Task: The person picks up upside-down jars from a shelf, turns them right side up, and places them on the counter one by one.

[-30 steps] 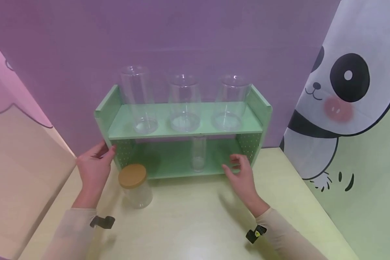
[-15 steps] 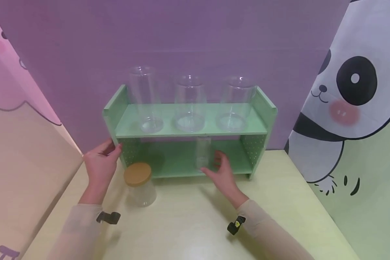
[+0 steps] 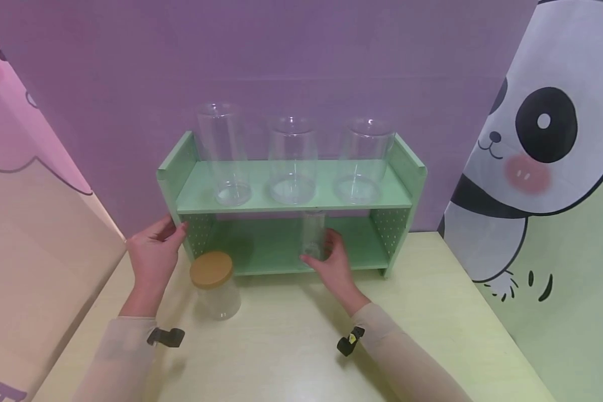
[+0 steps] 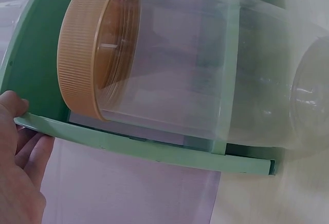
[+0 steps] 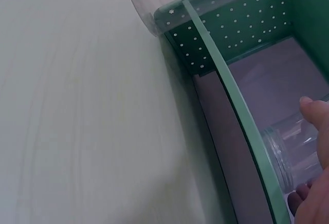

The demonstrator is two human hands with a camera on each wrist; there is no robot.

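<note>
Gripping left end of green shelf (image 3: 181, 167) with left hand (image 3: 153, 252), thumb to the front edge and fingers behind it. Curling right hand (image 3: 334, 266) round small jar (image 3: 312, 226), with thumb on one side and fingers on the other (firmness of hold, can't tell). Logging that same jar as upright on the lower board (image 3: 261, 251), inside the curve of right thumb and fingers; matched in right wrist view, with jar base between them.

Marking lidded jar (image 3: 214, 285) just right of left hand and nearer the wearer, upright on table (image 3: 281, 346), apart from the fingers. Tagging tallest jar (image 3: 226, 156) up and right of left hand, on top board (image 3: 325, 170). Adding middle jar (image 3: 292, 162) up and left of right hand, plus end jar (image 3: 364, 162) up and slightly right of it, both wider, both clear.

Listing dark strap (image 3: 349, 341) below right hand, by pale sleeve (image 3: 407, 357). Placing purple wall (image 3: 301, 50) beyond both hands, panda picture (image 3: 525, 145) well out to right of right hand.
</note>
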